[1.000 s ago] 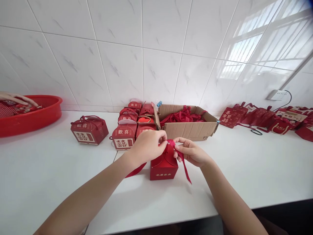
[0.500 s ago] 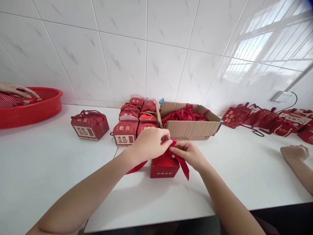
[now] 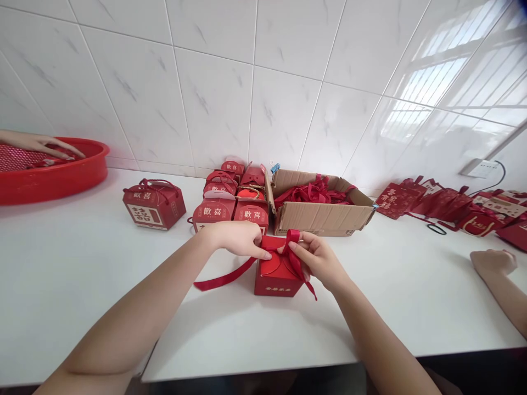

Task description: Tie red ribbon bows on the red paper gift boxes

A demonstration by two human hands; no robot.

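The fingers (image 3: 263, 253) of the left hand (image 3: 236, 238) were pinched narrow on the red ribbon (image 3: 293, 237) where it crossed the top of the small red box (image 3: 276, 278). The right hand (image 3: 319, 259) was closed on the ribbon's loop from the other side, so the two hands met over the lid. The box stood upright on the white counter (image 3: 82, 263), nearer the front edge than the wall and about midway along. One ribbon tail trailed left across the counter under the left wrist, and a shorter one hung by the box's right front corner.

The box looked like thin folded card: light, easy to crush, and likely to slide on the glossy top if pulled sideways. The ribbon seemed soft and slippery, so it was best gripped with the fingertips close to the knot.

Toward the back edge sat a cardboard carton (image 3: 325, 218) of loose ribbons, with a cluster of tied boxes (image 3: 230, 200) against its left side and a single tied box (image 3: 154, 204) apart farther left. Another person's hand (image 3: 45, 145) lay in the red basket (image 3: 53, 184) at the back left corner. A second person's fist (image 3: 494, 261) rested near the right end.
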